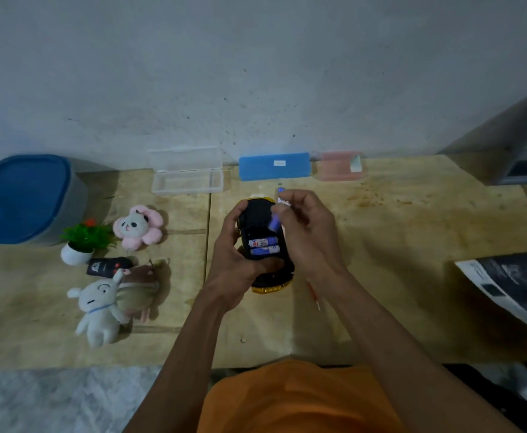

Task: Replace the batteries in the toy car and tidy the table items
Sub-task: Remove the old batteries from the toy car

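yellow-and-black plastic toy car (257, 220) upturned above wooden tabletop (396, 239), two blue-white batteries (264, 246) in open bay | left hand (234, 254) grip wraps car | right hand (309, 226) grip pinches blurred blue battery (273, 222) over bay | red screwdriver (313, 295) beside; clear open plastic case (187, 179), blue case (274, 166) behind

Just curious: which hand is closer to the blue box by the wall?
Right. The right hand sits just below the blue box; the left hand grips the toy car lower, leftward.
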Tool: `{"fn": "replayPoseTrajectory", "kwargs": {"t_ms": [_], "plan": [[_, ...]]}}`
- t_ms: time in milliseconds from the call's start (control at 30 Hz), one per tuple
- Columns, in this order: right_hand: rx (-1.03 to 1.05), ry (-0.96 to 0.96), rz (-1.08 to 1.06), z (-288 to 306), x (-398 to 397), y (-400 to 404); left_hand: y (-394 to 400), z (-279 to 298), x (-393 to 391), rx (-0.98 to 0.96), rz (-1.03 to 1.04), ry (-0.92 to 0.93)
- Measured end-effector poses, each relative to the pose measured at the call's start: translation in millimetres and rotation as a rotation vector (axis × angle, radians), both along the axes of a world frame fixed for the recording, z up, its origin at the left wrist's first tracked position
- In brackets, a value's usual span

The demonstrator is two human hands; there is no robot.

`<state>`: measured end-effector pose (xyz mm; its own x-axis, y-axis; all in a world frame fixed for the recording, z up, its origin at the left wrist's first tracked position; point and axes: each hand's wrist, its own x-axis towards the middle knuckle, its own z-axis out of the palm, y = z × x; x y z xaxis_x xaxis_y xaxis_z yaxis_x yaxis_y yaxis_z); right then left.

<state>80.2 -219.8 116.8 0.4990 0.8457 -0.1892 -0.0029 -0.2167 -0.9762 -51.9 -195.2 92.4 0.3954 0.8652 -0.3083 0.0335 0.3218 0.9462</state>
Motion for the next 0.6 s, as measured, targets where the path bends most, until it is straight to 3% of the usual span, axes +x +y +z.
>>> {"fn": "replayPoseTrajectory", "kwargs": {"t_ms": [67,167,267,600], "plan": [[-0.060,-0.014,0.111,1,4,3,2,0,-2,-0.012,-0.021,-0.003],[-0.092,-0.405,0.347,-3,5,4,4,0,-3,-0.010,-0.051,0.004],[-0.164,-0.583,0.420,-6,0,6,7,2,-1,0.018,-0.056,0.040],[-0.324,-0.651,0.465,5,-15,20,7,11,-4,0.070,-0.054,0.075]]}}
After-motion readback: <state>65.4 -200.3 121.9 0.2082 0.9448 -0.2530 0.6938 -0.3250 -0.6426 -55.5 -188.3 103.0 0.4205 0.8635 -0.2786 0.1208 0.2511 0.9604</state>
